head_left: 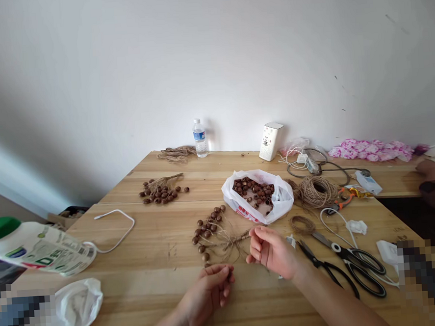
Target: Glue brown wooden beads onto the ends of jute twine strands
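White plastic bag (285, 198) sits beyond the right hand (252, 244), scissors (320, 264) beside its wrist (300, 271).

You can make out only scraps of lettering. On your far left, the tilted white jug (56, 241) carries a large green character that looks like a D, with a red one beside it, cut short from this angle; its smaller lines are too blurred for you to read, and a barcode sits near its base. The water bottle (201, 147) wears a blue label with white and red marks, illegible to you. Red print shows on the white plastic bag (284, 198), crumpled past reading. The white tower (270, 147) bears small dark graphics, too small to decipher.
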A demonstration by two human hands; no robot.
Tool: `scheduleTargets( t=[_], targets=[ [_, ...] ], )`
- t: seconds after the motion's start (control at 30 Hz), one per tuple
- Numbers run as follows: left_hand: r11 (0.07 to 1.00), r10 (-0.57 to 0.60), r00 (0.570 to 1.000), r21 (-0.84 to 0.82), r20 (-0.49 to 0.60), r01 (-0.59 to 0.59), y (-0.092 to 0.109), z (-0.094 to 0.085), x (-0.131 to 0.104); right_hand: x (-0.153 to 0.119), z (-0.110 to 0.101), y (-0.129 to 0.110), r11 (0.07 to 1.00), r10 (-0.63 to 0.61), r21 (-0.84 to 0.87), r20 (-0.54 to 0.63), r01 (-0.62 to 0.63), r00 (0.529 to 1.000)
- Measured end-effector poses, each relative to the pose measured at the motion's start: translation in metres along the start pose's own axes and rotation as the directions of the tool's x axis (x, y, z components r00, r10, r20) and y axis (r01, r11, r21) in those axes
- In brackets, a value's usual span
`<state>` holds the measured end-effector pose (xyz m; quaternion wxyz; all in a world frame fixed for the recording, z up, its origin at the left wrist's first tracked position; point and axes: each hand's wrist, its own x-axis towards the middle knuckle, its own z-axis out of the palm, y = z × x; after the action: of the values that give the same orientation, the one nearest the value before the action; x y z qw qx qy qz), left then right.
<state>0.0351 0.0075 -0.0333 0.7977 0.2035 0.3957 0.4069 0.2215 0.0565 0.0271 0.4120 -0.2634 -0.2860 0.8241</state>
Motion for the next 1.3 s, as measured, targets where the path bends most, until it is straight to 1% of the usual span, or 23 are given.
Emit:
scheduleTargets(
  t=[0.33, 0.47, 0.53, 0.6, 0.67, 0.73, 0.83, 0.9, 1.03, 1.17, 1.3],
  targets=[
    [1.000, 0.001, 1.000, 0.005, 0.012, -0.001, 0.001, -0.001, -0.002, -0.003, 0.004, 0.004, 0.999, 0.040, 0.011, 0.010, -0.041, 0.999],
    [1.000, 0.019, 1.000, 0.020, 0.009, -0.020, -0.003, -0.001, -0.002, -0.002, 0.007, 0.023, 0.989, 0.114, -0.103, 0.070, -0.106, 0.991],
    [0.998, 0.029, 0.999, 0.062, 0.032, -0.031, -0.004, 0.001, -0.003, -0.004, 0.011, 0.034, 0.982, 0.130, -0.154, 0.114, -0.112, 0.985],
    [0.993, 0.042, 0.997, 0.105, 0.067, -0.048, -0.006, 0.002, -0.003, -0.005, 0.016, 0.039, 0.981, 0.146, -0.155, 0.161, -0.121, 0.976],
    [0.991, 0.055, 0.996, 0.122, 0.066, -0.062, -0.006, 0.003, -0.003, -0.007, 0.019, 0.037, 0.982, 0.155, -0.139, 0.185, -0.131, 0.970],
    [0.992, 0.058, 0.998, 0.108, 0.032, -0.061, -0.006, 0.002, -0.003, -0.008, 0.019, 0.031, 0.980, 0.116, -0.179, 0.131, -0.091, 0.985],
    [0.996, 0.044, 0.999, 0.072, 0.007, -0.045, -0.007, -0.001, -0.001, -0.006, 0.014, 0.023, 0.933, 0.011, -0.358, -0.015, -0.016, 1.000],
    [0.998, 0.031, 1.000, 0.048, 0.008, -0.031, -0.007, -0.003, 0.000, -0.004, 0.011, 0.019, 0.918, -0.038, -0.397, -0.049, 0.015, 0.998],
    [1.000, 0.013, 1.000, 0.020, 0.001, -0.013, -0.005, -0.003, 0.000, -0.002, 0.008, 0.016, 0.963, -0.062, -0.262, 0.000, 0.060, 0.998],
    [1.000, 0.015, 1.000, 0.017, 0.006, -0.015, -0.003, -0.001, -0.001, -0.002, 0.010, 0.011, 0.989, -0.014, -0.148, 0.007, 0.014, 1.000],
    [1.000, 0.018, 1.000, 0.019, 0.006, -0.018, -0.003, -0.001, -0.002, -0.003, 0.010, 0.009, 0.993, 0.001, -0.117, -0.007, -0.002, 1.000]
  ],
)
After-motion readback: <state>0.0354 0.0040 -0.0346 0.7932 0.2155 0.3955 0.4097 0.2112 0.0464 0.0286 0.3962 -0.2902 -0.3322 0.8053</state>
